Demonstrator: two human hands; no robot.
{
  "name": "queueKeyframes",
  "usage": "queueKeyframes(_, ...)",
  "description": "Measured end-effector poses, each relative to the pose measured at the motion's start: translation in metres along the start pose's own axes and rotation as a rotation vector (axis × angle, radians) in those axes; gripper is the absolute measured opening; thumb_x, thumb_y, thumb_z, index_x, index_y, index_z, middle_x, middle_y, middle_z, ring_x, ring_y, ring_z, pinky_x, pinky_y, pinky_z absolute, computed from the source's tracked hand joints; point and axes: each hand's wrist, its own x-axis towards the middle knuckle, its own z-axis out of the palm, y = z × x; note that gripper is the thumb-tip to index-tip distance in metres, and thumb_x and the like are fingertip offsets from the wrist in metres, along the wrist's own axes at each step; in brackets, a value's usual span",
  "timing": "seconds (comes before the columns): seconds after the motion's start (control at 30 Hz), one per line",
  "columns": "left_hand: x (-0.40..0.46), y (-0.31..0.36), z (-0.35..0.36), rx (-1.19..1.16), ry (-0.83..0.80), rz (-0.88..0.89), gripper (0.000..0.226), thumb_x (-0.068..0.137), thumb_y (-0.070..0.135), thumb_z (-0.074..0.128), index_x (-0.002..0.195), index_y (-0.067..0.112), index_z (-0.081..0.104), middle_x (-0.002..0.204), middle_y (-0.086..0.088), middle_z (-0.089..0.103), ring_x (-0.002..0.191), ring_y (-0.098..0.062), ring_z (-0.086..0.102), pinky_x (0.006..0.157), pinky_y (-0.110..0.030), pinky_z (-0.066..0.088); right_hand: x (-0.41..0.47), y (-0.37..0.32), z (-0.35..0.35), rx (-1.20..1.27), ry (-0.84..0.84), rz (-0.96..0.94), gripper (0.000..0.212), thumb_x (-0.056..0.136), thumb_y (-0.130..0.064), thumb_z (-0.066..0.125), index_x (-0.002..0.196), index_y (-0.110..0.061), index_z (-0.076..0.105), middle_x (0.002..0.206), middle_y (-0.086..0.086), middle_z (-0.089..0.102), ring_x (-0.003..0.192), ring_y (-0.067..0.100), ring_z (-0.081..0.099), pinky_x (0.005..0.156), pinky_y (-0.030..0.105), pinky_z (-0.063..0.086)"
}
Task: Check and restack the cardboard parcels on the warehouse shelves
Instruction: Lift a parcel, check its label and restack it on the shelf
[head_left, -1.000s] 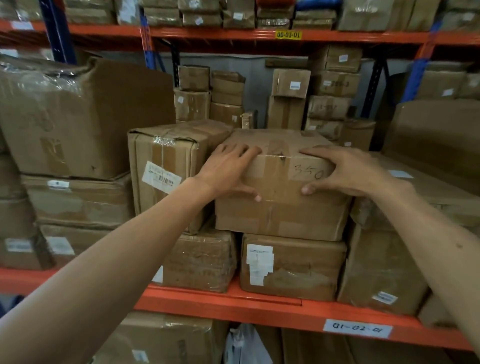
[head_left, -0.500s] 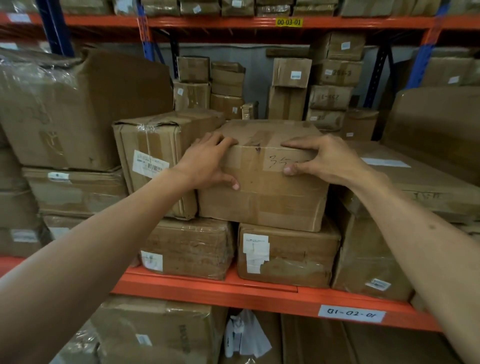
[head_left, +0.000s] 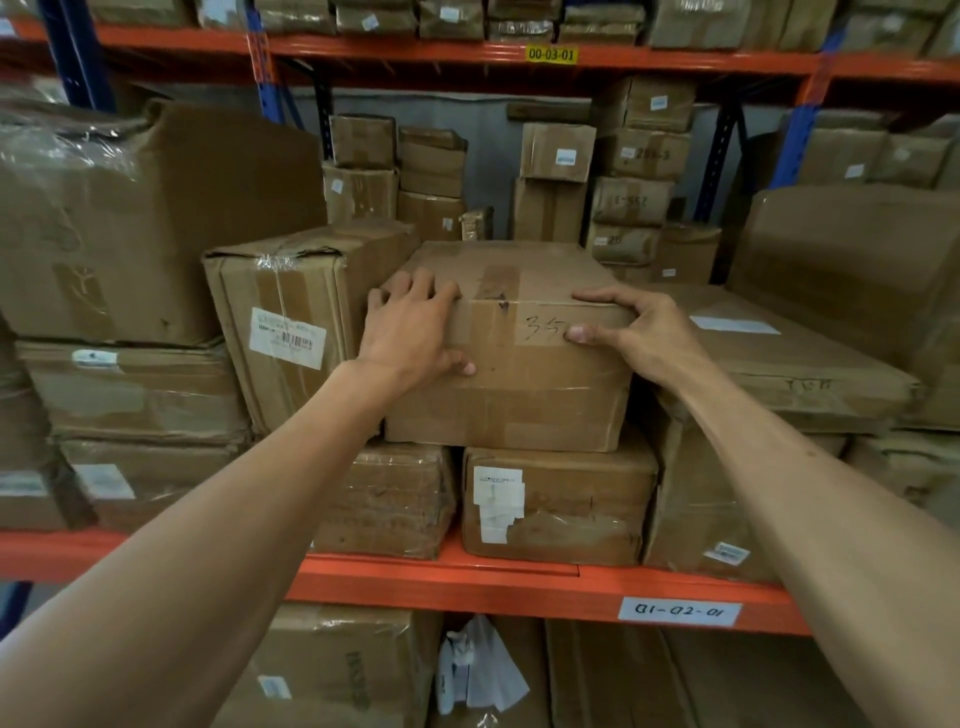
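A: What sort of place is it?

B: A warehouse aisle. Orange shelf beams (head_left: 441, 582) run across between blue uprights (head_left: 78, 57), and a grey wall (head_left: 483, 156) shows behind the stock. Brown cardboard parcels fill every level, many taped or wrapped in clear film.

A: And the parcel being handled?

B: A taped brown parcel (head_left: 519, 395) sits on the middle shelf, on top of two lower boxes, one film-wrapped (head_left: 395, 499) and one with a torn white label (head_left: 561, 509). A taller box with a barcode label (head_left: 291, 322) stands just beside it on the left; a wide flat box (head_left: 779, 364) lies to its right.

A: The hands?

B: Both grip its near top edge. The left hand (head_left: 410, 332) has its fingers curled over the top at the left corner and its thumb pressed on the front face. The right hand (head_left: 639, 332) pinches the right corner, fingers on top, thumb on the front.

A: Any writing?

B: Handwritten digits on the parcel's front read "35"; the right thumb may cover more. A yellow tag (head_left: 551, 53) on the upper beam reads "00-03-01". A white tag (head_left: 679, 611) on the lower beam reads roughly "01-02-01". The wide box carries faint letters I cannot make out, and the barcode label's print is too small.
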Motion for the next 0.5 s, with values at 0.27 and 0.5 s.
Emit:
queueKeyframes(0.27,-0.001,0.008,-0.011,0.006,-0.073,-0.015,0.086,0.077,0.059,0.077,0.145,0.024,0.039,0.144,-0.011,0.039,0.135,-0.036,0.033,0.113,-0.055,0.031,0.004,0.01,0.01,0.012,0.019,-0.028,0.049,0.084,-0.037,0.084,0.13,-0.045,0.067,0.15,-0.002,0.052,0.137,0.022,0.047,0.115,0.042,0.04)
queueKeyframes(0.5,-0.011,0.018,-0.013,0.091,-0.191,-0.038,0.107,0.081,0.053,0.075,0.157,0.018,0.008,0.157,-0.017,0.02,0.148,-0.041,0.017,0.12,-0.065,0.013,-0.032,-0.008,-0.004,-0.338,0.007,0.029,0.055,0.1,-0.055,0.058,0.152,-0.049,0.042,0.164,0.008,0.036,0.153,0.032,0.027,0.121,0.053,0.03)
